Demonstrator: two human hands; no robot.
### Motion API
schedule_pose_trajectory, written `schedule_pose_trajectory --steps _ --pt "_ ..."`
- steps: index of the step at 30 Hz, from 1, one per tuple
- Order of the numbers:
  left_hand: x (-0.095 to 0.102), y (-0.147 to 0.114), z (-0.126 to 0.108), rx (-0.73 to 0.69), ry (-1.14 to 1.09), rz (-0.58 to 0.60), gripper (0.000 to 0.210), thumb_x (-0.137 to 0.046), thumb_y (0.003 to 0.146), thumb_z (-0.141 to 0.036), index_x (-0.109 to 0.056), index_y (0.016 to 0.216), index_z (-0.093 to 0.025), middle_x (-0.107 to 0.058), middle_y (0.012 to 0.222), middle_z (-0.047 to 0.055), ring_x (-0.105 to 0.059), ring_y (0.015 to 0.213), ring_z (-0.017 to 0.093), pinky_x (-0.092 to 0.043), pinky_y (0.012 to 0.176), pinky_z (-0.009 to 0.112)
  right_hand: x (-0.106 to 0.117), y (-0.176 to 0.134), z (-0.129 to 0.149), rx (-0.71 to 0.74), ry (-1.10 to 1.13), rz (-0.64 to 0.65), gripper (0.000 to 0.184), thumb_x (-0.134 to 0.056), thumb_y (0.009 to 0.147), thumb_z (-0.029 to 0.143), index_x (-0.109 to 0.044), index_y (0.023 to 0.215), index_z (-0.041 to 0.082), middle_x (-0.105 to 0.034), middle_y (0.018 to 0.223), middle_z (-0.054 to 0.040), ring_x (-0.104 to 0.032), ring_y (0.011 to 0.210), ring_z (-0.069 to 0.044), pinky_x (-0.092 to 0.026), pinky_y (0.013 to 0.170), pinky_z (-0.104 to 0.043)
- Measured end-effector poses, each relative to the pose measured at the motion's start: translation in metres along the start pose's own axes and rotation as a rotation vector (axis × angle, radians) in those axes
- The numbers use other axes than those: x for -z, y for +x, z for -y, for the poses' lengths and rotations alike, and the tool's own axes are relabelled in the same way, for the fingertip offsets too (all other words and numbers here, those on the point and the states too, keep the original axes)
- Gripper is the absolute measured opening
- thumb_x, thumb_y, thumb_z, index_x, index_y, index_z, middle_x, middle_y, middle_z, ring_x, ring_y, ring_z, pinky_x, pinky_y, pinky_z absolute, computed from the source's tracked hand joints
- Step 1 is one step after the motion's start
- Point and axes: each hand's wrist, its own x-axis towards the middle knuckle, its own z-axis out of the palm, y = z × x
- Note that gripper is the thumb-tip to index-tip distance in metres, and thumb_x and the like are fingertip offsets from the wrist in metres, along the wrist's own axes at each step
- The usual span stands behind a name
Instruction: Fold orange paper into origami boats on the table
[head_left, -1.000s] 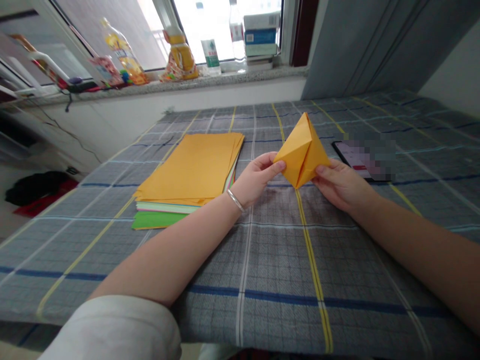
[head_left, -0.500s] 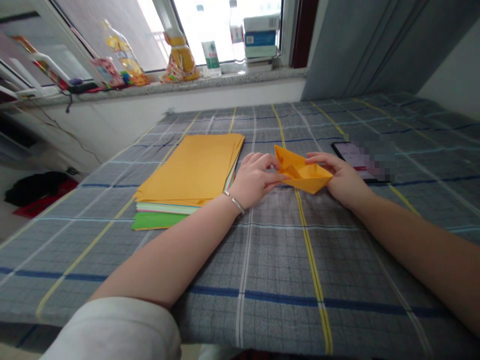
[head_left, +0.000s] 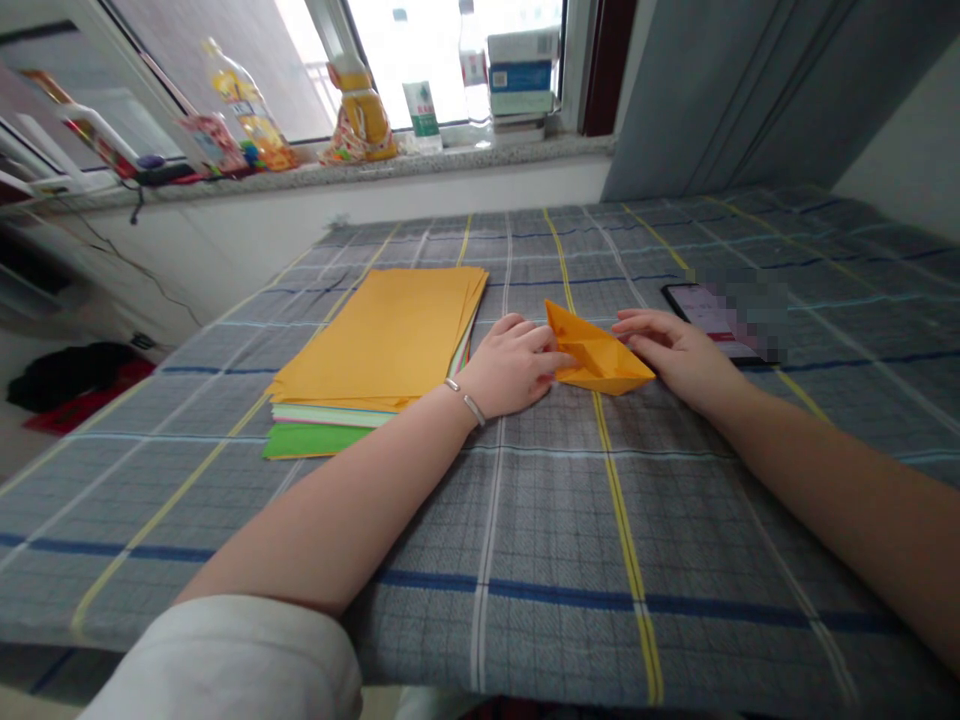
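Note:
A folded orange paper boat (head_left: 604, 368) rests on the checked tablecloth, its open hollow facing up and its pointed left end raised. At that left end, my left hand (head_left: 517, 365) is closed on the paper, with a finger lying over the near side; part of the tip is hidden behind the fingers. My right hand (head_left: 679, 355) is just beside the boat's right end, fingers loosely stretched out and apart, with nothing held in them. A silver bracelet (head_left: 469, 403) is around my left wrist.
Left of my hands lies a stack of coloured paper (head_left: 382, 335), orange on top with green showing below. A phone (head_left: 712, 320) lies beyond my right hand on the tablecloth (head_left: 555, 540). Bottles, boxes and a carton line the windowsill (head_left: 450, 150) behind the table.
The paper boat has come down slightly and now sits on the cloth. My right hand has let go of its right end, while my left hand stays at the left end.

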Motion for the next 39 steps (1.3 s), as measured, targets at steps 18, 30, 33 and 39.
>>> schedule_pose_trajectory --steps 18,30,33,39 --pt "-0.024 -0.002 0.017 0.519 -0.578 -0.266 0.058 -0.046 0.089 -0.009 -0.046 0.145 -0.022 -0.055 0.132 0.011 -0.062 0.103 0.015 -0.054 0.097 0.034 0.034 -0.012 0.039 0.300 -0.549 0.270 0.021 -0.060 0.086 0.044 -0.067 0.081 0.025 -0.065 0.067 -0.0004 -0.056 0.057 -0.017 -0.038 0.056 -0.032" --pt "-0.018 -0.001 0.019 0.421 -0.292 -0.149 0.045 -0.054 0.089 -0.006 -0.061 0.131 -0.021 -0.045 0.153 0.014 -0.061 0.124 0.022 -0.050 0.109 0.044 0.045 0.000 0.019 0.231 -0.642 0.221 0.024 -0.053 0.087 0.044 -0.073 0.091 0.030 -0.075 0.079 -0.0026 -0.067 0.072 -0.025 -0.047 0.065 -0.038" --pt "-0.015 -0.001 0.023 0.363 -0.304 -0.091 0.019 -0.062 0.091 -0.014 -0.071 0.106 -0.018 -0.056 0.142 0.013 -0.061 0.124 0.023 -0.049 0.109 0.041 0.045 -0.001 0.018 0.235 -0.645 0.210 0.024 -0.055 0.087 0.045 -0.073 0.091 0.029 -0.074 0.079 -0.0025 -0.068 0.071 -0.024 -0.047 0.065 -0.038" --pt "-0.004 -0.003 0.035 0.384 -0.300 0.047 0.012 -0.067 0.092 -0.026 -0.076 0.096 -0.020 -0.073 0.110 0.007 -0.069 0.099 0.020 -0.053 0.092 0.035 0.047 0.001 0.013 0.212 -0.719 0.190 0.025 -0.060 0.085 0.049 -0.074 0.085 0.029 -0.075 0.080 -0.0032 -0.068 0.074 -0.026 -0.044 0.063 -0.037"
